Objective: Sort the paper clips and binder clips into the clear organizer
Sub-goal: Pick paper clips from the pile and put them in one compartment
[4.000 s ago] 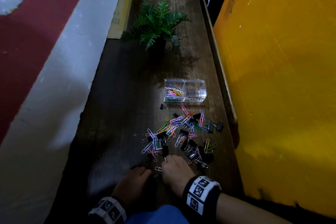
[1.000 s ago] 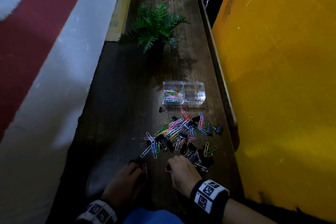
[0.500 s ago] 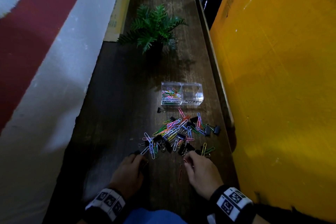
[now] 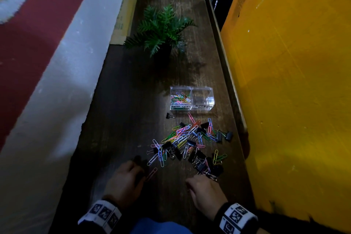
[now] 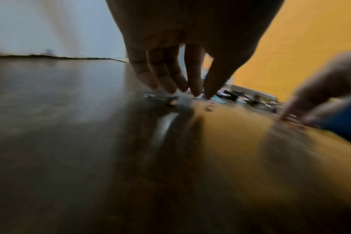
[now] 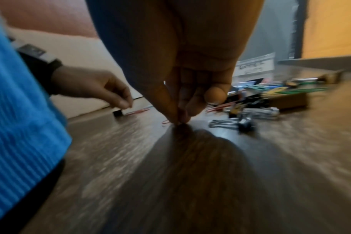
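The clear organizer (image 4: pixel 191 99) stands on the wooden shelf; its left compartment holds coloured paper clips, its right one looks empty. A mixed pile of paper clips and black binder clips (image 4: pixel 190 144) lies in front of it. My right hand (image 4: pixel 203 190) is at the pile's near edge. In the right wrist view its thumb and fingers (image 6: pixel 178 121) pinch a red paper clip (image 6: pixel 165 121) against the wood. My left hand (image 4: pixel 127 178) hovers with bunched fingertips over a black binder clip (image 6: pixel 117 113), beside a pink paper clip (image 4: pixel 152 174); I see nothing between its fingers.
A potted fern (image 4: pixel 161 30) stands farther back on the shelf. A yellow wall (image 4: pixel 284 81) runs close along the right, behind a raised wooden lip (image 4: pixel 224 59). A white and red wall (image 4: pixel 47 62) borders the left. One binder clip (image 4: pixel 169 115) lies apart near the organizer.
My right hand drew back a little from the pile and closed its fingertips down on the red paper clip. The left hand stayed about where it was.
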